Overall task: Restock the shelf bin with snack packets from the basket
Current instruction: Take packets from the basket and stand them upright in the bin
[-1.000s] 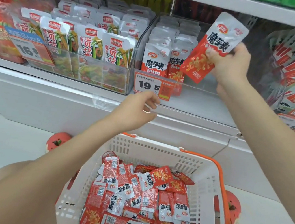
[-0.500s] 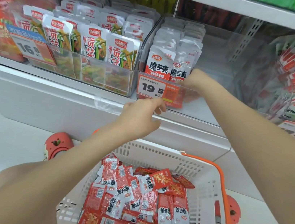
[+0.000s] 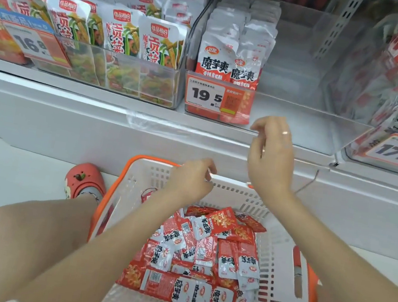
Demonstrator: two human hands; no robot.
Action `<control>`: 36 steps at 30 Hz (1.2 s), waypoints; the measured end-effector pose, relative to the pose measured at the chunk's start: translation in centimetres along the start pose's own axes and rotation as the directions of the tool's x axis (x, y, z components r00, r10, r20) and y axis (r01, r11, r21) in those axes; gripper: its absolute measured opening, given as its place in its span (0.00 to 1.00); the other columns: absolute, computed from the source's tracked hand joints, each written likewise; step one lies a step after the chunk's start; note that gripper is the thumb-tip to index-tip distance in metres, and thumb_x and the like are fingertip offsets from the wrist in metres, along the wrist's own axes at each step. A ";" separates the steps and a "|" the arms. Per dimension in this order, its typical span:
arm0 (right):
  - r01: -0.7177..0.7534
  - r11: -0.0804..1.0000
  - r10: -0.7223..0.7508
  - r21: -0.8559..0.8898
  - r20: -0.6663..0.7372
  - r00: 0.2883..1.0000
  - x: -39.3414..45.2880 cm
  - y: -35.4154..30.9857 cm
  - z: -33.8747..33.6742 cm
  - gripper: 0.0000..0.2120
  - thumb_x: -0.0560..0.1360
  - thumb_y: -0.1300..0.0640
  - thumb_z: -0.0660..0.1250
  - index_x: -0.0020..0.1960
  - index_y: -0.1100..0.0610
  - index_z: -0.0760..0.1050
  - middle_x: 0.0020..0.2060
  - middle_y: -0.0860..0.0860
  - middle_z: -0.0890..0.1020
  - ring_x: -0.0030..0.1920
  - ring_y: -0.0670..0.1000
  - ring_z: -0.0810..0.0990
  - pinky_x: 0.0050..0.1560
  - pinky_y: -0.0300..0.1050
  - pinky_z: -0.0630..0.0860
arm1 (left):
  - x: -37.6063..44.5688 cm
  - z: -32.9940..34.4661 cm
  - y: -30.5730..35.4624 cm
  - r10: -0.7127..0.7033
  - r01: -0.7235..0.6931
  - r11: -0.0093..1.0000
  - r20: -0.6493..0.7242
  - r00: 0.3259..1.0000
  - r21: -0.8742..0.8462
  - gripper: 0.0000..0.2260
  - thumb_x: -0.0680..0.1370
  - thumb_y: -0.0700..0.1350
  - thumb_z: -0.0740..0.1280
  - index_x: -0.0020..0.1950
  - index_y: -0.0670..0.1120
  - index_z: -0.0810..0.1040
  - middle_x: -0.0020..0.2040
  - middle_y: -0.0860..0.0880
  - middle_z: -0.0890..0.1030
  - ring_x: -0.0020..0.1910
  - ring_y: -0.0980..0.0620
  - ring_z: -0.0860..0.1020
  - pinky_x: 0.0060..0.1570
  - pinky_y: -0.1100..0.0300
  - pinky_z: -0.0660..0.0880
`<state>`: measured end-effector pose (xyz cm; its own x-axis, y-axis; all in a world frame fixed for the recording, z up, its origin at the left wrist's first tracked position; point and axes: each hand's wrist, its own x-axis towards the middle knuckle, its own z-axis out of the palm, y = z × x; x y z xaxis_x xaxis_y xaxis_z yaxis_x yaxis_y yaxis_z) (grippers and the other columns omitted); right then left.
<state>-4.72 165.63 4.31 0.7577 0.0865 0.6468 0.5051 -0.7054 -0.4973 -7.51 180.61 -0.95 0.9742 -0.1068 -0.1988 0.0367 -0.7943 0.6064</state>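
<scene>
Fingers: loosely curled on both the right hand (image 3: 271,158) and left hand (image 3: 192,183), holding nothing
Packets: snack packets (image 3: 206,256) heaped in basket (image 3: 282,242), right under both hands
Bin: shelf bin (image 3: 288,104) above basket, right half bare
Tip: grab a flat stack, keep them upright

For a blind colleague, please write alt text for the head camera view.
Both empty hands, left hand and right hand, hover between a white basket of red snack packets and a clear shelf bin, half filled.
</scene>
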 end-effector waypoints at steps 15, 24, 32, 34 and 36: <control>0.403 0.874 0.171 -0.270 0.949 0.265 -19.9 11.8 11.2 0.37 0.74 0.70 0.63 0.77 0.57 0.49 0.78 0.55 0.51 0.77 0.55 0.49 0.75 0.54 0.50 | -0.4 14.8 -14.0 -0.424 0.353 0.901 0.340 0.839 0.252 0.15 0.75 0.35 0.61 0.59 0.47 0.75 0.56 0.45 0.79 0.56 0.45 0.76 0.55 0.50 0.75; 0.444 0.812 0.328 -0.380 0.925 0.193 -19.2 11.4 16.9 0.42 0.72 0.53 0.70 0.77 0.57 0.50 0.72 0.55 0.61 0.72 0.56 0.60 0.73 0.60 0.49 | 1.7 16.1 -15.6 -0.342 0.261 0.889 0.166 0.925 0.377 0.33 0.71 0.29 0.63 0.75 0.43 0.59 0.75 0.44 0.58 0.74 0.43 0.56 0.71 0.48 0.61; 0.011 0.904 0.426 -0.427 0.903 0.055 -20.3 8.2 19.5 0.35 0.74 0.44 0.62 0.76 0.57 0.55 0.75 0.53 0.60 0.76 0.53 0.53 0.72 0.68 0.42 | 4.4 14.3 -16.5 -0.217 -0.190 0.718 0.475 0.853 0.669 0.25 0.79 0.39 0.60 0.75 0.50 0.60 0.78 0.48 0.52 0.77 0.49 0.48 0.73 0.44 0.51; -0.105 0.893 0.448 -0.437 0.886 0.121 -20.0 8.5 19.6 0.30 0.74 0.43 0.62 0.72 0.56 0.63 0.71 0.52 0.67 0.74 0.53 0.58 0.72 0.64 0.50 | 4.8 14.0 -16.5 -0.206 -0.207 0.704 0.475 0.855 0.679 0.26 0.78 0.39 0.63 0.74 0.50 0.62 0.76 0.47 0.59 0.75 0.48 0.54 0.72 0.42 0.53; -0.134 0.899 0.436 -0.417 0.882 0.181 -19.9 9.0 19.5 0.23 0.75 0.43 0.64 0.65 0.54 0.69 0.65 0.51 0.73 0.70 0.53 0.62 0.69 0.60 0.56 | 4.7 14.0 -16.5 -0.167 -0.219 0.703 0.456 0.874 0.677 0.25 0.76 0.37 0.64 0.71 0.52 0.65 0.71 0.49 0.67 0.71 0.46 0.59 0.69 0.40 0.54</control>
<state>-7.15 171.26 -24.29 0.7215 0.3287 -0.6094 0.1803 -0.9390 -0.2929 -6.65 184.87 -22.65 0.7438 -0.2332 -0.6265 -0.3378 -0.9398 -0.0512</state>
